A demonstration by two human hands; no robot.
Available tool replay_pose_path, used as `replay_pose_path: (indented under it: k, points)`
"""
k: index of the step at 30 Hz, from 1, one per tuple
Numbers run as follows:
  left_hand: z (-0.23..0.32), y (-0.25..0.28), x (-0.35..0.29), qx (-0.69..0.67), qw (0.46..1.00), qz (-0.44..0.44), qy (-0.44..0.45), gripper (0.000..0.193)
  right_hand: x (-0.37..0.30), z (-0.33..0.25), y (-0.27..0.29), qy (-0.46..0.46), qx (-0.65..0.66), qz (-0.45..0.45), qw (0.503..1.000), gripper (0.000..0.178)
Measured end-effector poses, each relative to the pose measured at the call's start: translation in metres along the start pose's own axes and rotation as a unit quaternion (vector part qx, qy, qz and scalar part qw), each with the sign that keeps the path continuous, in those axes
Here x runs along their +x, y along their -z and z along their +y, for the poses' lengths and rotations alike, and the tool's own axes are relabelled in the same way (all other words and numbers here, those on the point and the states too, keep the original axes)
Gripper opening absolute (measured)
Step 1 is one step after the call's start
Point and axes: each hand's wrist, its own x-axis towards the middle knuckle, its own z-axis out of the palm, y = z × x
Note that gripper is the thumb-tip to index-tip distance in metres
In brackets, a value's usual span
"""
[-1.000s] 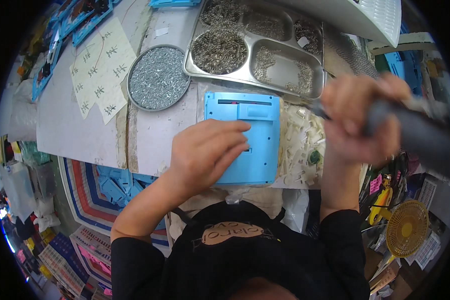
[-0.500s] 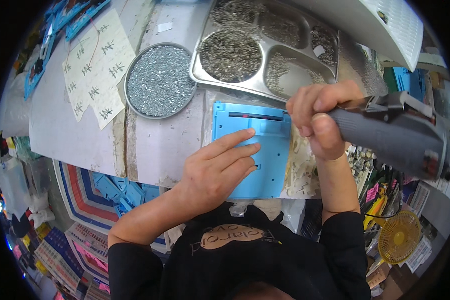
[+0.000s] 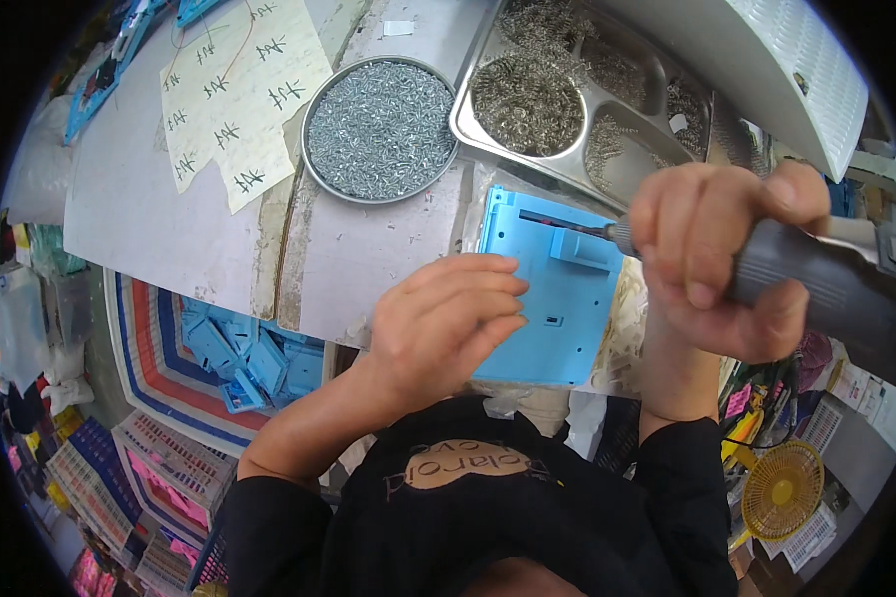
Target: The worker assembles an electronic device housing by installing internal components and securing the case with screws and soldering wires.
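A flat light-blue plastic panel [image 3: 538, 328] with a long slot near its far edge lies on the bench in front of me. My left hand [image 3: 446, 320] rests at the panel's left edge, fingers stretched out, holding nothing. My right hand [image 3: 722, 254] is wrapped round a dark grey electric screwdriver [image 3: 816, 274], held over the panel's right side. The screwdriver's thin bit [image 3: 592, 230] points left toward the slot. Whether its tip touches the panel, I cannot tell.
A round dish [image 3: 380, 129] of small silvery metal pieces sits beyond the panel, beside a compartmented steel tray [image 3: 468, 124] of springs and small metal parts. Marked paper [image 3: 244, 99] lies far left. A striped bag [image 3: 154, 343] holds blue parts; a yellow fan [image 3: 784, 490] stands lower right.
The view has shifted, so the bench things appear farther right. My left fingers have slid from the panel's middle toward its left edge. The screwdriver's bit now shows over the slot.
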Motion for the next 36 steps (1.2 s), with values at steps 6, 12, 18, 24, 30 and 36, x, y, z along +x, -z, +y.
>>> replay_pose_path:
  k: [6,12,18,24,30,36]
  points:
    - [0.017,-0.013,0.027,-0.044,0.999,-0.023,-0.014,0.020,-0.015,-0.051,-0.019,-0.010,0.133,0.109,0.985,0.038]
    - [0.027,-0.032,0.045,-0.084,0.991,-0.107,-0.009,0.023,-0.043,-0.058,0.000,0.075,0.177,0.102,0.976,0.035]
    - [0.018,-0.029,0.051,-0.071,0.983,-0.169,0.022,0.027,-0.058,-0.056,0.036,0.040,0.121,0.112,0.985,0.037]
    - [0.013,-0.021,0.046,-0.053,0.983,-0.172,0.028,0.025,-0.058,-0.048,0.047,-0.001,0.076,0.108,0.991,0.041]
    - [0.010,-0.004,0.038,0.004,0.988,-0.153,0.009,0.021,-0.044,-0.027,0.040,-0.032,-0.030,0.127,0.991,0.041]
    - [0.003,0.001,0.007,0.089,0.983,-0.163,-0.010,0.015,-0.043,-0.001,0.024,-0.094,-0.112,0.158,0.977,0.036]
